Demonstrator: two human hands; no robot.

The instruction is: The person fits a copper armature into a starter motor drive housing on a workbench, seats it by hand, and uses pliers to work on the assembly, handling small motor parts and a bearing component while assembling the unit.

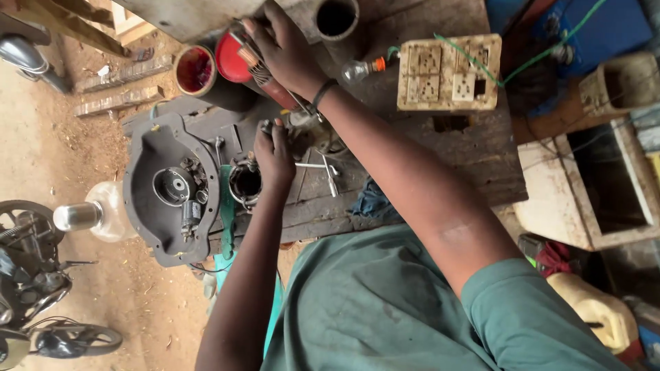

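Note:
My right hand [285, 51] reaches across the wooden bench [412, 158] and grips a red-handled tool [265, 75] with a coiled spring collar, beside a red tin lid [230, 58]. Closer to me, my left hand [273, 154] pinches a small metal part just above a dark round metal cylinder [245, 184]. Left of that cylinder lies a dark grey engine casing cover [172, 189] with small parts in its centre. A silver T-handle wrench [323, 170] rests on the bench right of my left hand.
An open red-lined tin [194, 69] and a dark pipe end [337, 17] stand at the back. A dirty socket board [448, 72] with a bulb [357, 69] sits to the right. A motorcycle [34, 288], a glass-and-metal bulb [93, 213] and a yellow jerrycan [598, 309] are nearby.

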